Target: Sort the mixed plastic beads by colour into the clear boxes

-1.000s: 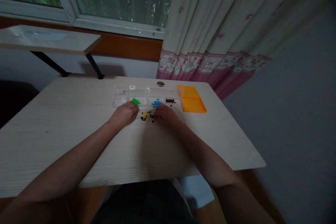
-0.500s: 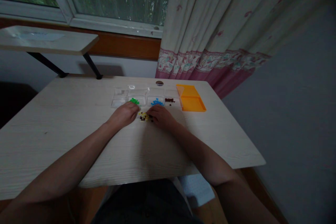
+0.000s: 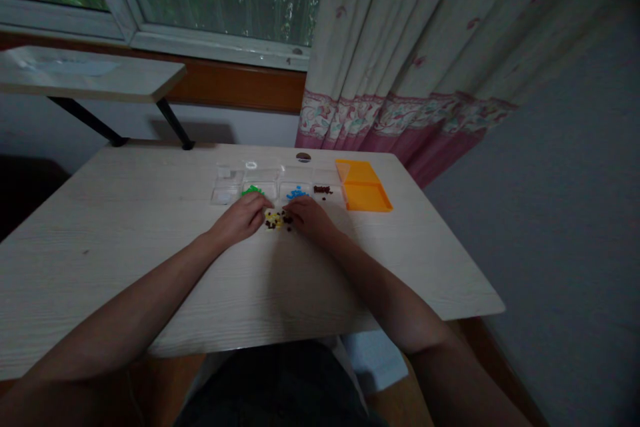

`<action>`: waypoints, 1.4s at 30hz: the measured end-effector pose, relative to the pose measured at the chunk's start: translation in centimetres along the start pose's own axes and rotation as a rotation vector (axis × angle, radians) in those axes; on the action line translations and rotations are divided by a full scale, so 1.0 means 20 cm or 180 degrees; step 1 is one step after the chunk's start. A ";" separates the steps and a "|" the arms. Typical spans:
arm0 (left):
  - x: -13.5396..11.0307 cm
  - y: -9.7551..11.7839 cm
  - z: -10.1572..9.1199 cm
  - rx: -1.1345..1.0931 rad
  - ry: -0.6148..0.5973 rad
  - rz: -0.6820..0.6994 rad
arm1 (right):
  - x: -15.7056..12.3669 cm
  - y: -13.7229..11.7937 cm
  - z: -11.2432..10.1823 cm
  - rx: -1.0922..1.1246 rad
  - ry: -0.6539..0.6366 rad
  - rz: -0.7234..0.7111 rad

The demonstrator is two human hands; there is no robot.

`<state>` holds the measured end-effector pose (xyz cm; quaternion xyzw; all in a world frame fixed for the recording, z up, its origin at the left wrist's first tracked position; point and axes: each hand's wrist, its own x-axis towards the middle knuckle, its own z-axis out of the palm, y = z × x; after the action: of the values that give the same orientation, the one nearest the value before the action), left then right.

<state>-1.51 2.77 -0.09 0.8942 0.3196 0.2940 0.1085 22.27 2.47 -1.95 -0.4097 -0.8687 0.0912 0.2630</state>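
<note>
A small heap of yellow and dark brown beads (image 3: 277, 219) lies on the pale wooden table (image 3: 150, 227). My left hand (image 3: 243, 217) rests at the heap's left edge with its fingers curled down towards the beads. At the heap's right edge my right hand (image 3: 310, 215) has its fingertips pinched among the beads. Whether either hand holds a bead is too small to tell. Just behind them stands a clear compartment box (image 3: 227, 195) with green beads (image 3: 251, 190), blue beads (image 3: 297, 193) and brown beads (image 3: 323, 190) in separate cells.
An orange lid (image 3: 363, 195) lies right of the clear box. A small dark round object (image 3: 303, 157) sits at the table's far edge. A second tabletop (image 3: 85, 73) stands at back left under the window, and a curtain (image 3: 400, 67) hangs at back right.
My left hand has reached slightly forward and right, closer to the bead heap. My right hand has stayed at the heap with small finger shifts.
</note>
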 end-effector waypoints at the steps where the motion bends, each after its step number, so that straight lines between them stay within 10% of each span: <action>1: 0.00 0.00 0.00 0.0018 0.0038 0.0021 | 0.00 0.00 0.00 0.0002 0.0003 -0.0011; 42: 0.04 0.05 0.04 0.0145 0.0363 -0.0089 | 0.05 -0.10 0.00 0.0735 0.0875 0.0667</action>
<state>-0.10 2.40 0.08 0.8737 0.3442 0.3356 0.0738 20.39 1.85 -0.78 -0.4735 -0.7611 0.1603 0.4134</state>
